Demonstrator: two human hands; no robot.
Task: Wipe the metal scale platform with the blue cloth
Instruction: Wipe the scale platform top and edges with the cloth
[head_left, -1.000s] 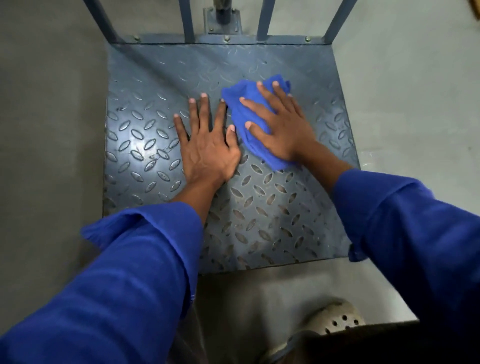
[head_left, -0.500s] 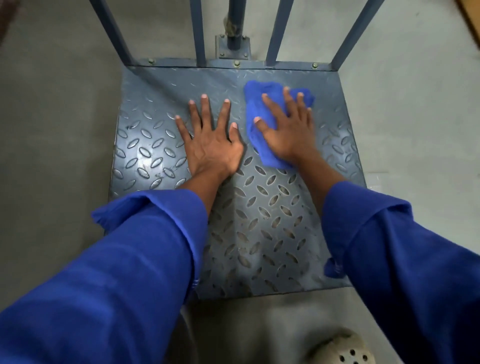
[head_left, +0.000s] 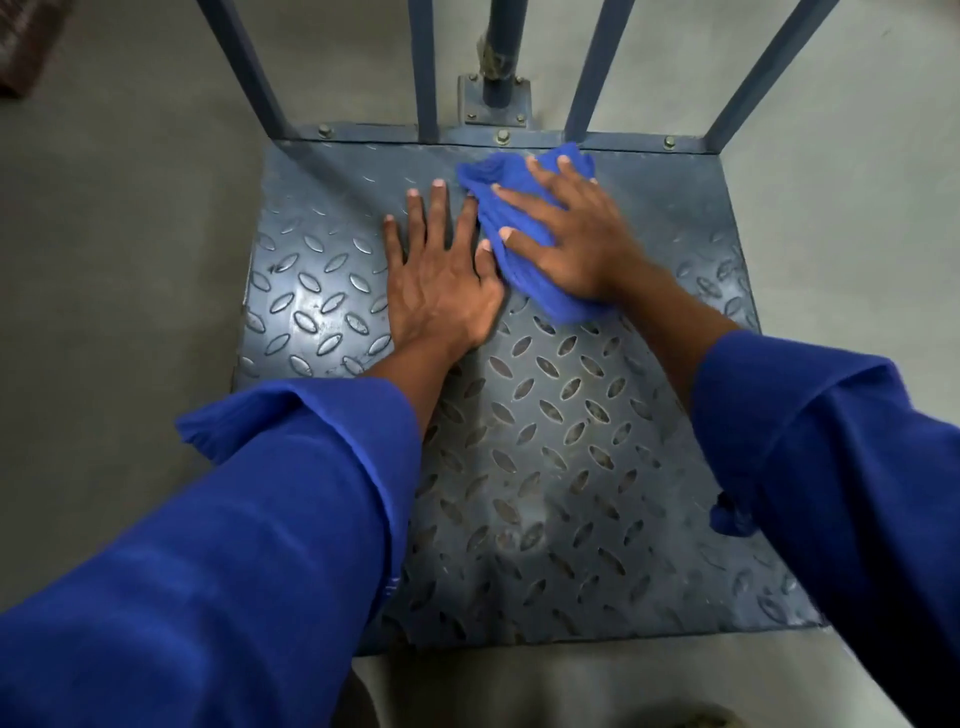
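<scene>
At the far left of my view, grey concrete floor (head_left: 104, 234) runs up to the metal scale platform (head_left: 545, 441), a dark tread plate with raised lozenges that fills the middle of the frame. My left sleeve (head_left: 260, 519) comes in from 7 o'clock, and the left hand (head_left: 441, 291) lies flat on the plate just left of centre. Its fingers are straight, spread and aimed at 12 o'clock, and it holds nothing, so I read it as a brace. Touching its thumb side, at about 2 o'clock from it, is the blue cloth (head_left: 535, 291). It is bunched into a long wad with its axis running from 11 to 5 o'clock and its far end almost against the bolted back strip (head_left: 498, 137). The right hand (head_left: 576, 244) lies on top of the cloth, palm down and fingers splayed toward 11 o'clock, pressing rather than gripping. It is the only hand placed to drive the cloth. With the back edge just ahead, I judge the stroke has no room left toward 12. The open plate lies toward 3 o'clock and back toward 6, where the tread looks duller. Blue uprights (head_left: 249, 67) and a centre post (head_left: 501, 47) rise behind the strip. My right sleeve (head_left: 831, 467) enters from 4 o'clock, with paler floor beyond it.
</scene>
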